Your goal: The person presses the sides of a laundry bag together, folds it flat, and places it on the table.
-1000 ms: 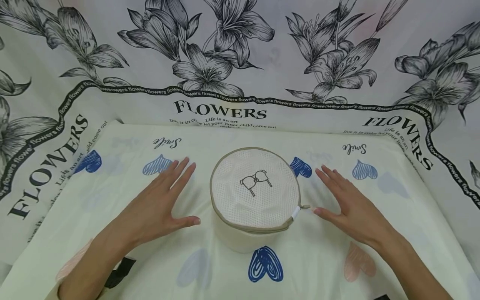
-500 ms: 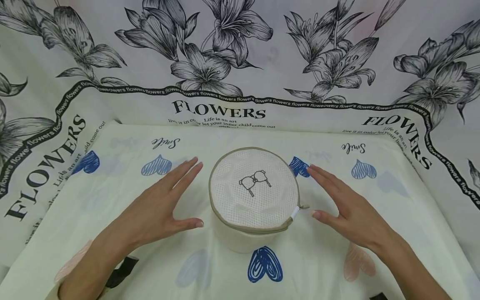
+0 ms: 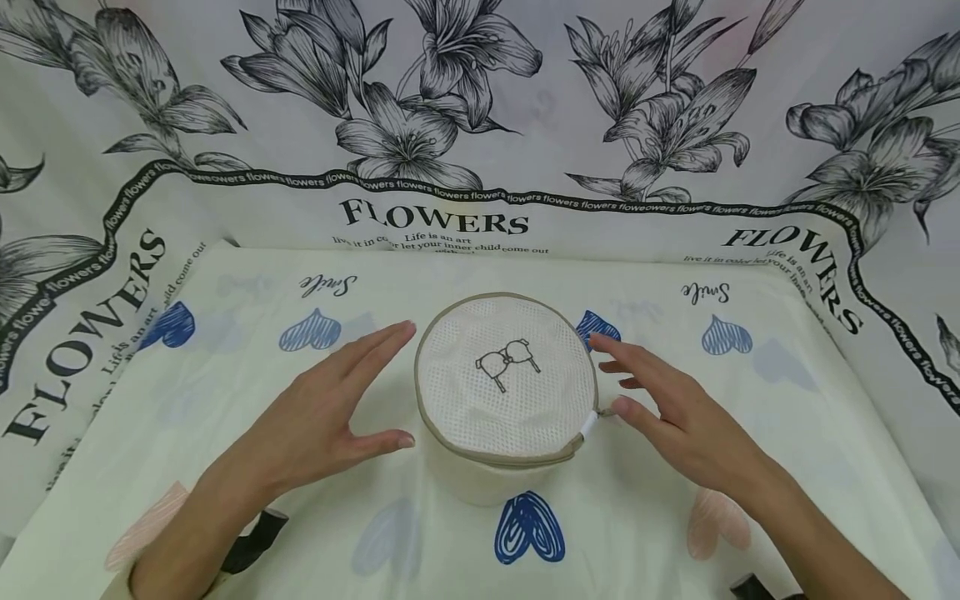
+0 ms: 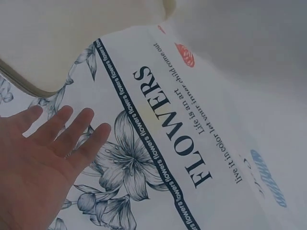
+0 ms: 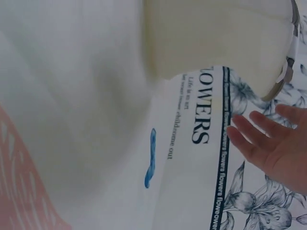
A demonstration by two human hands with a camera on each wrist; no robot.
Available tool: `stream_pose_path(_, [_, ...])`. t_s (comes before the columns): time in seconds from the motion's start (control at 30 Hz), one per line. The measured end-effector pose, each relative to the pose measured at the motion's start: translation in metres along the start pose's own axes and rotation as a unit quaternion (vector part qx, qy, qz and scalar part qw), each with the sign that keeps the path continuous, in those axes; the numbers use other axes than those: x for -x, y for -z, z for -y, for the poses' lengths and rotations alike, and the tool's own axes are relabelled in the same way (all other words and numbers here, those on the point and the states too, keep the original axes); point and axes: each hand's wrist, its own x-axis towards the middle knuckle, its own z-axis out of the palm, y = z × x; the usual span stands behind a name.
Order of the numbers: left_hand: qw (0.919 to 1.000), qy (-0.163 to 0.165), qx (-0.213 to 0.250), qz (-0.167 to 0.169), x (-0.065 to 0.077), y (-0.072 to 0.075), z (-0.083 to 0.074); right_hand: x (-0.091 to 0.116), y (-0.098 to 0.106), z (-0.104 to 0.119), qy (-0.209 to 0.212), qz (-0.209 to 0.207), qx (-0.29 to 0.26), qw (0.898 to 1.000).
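From the head: upright at the centre of a sheet printed with hearts, a bag, round, with a white mesh top, a drawing of glasses and an olive rim. Just beside it on one side, the left hand, fingers extended, thumb spread wide. On the opposite side, the right hand, fingers fanned and slightly bent, thumb apart, close to the zip pull; contact with bag or pull impossible to tell. Behind, a floral cloth lettered FLOWERS. From the left wrist: left palm in sight, four fingers spread, just below the bag's pale side and dark lower edge. From the right wrist: right palm in sight, fingers fanned, near the zipped edge of the bag; at lower left, part of a pink heart.
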Motion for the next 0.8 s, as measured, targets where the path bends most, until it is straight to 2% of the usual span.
stream_pose_path(0.33, [0.9988, -0.004, 0.045, -0.018, -0.005, 0.000, -0.010, -0.009, -0.002, 0.007, 0.006, 0.004, -0.057, 0.998])
stream_pose_path(0.57, [0.9950, -0.001, 0.090, -0.044, -0.009, 0.000, -0.016, -0.016, -0.005, 0.010, -0.027, -0.005, -0.096, 0.995])
stream_pose_path(0.67, [0.9907, 0.015, 0.126, -0.051, -0.012, -0.001, -0.020, -0.018, -0.006, 0.011, -0.036, -0.010, -0.103, 0.994])
stream_pose_path(0.8, [0.9817, 0.064, 0.172, -0.050, -0.016, -0.002, -0.027, -0.019, -0.007, 0.013, -0.048, -0.014, -0.123, 0.991])
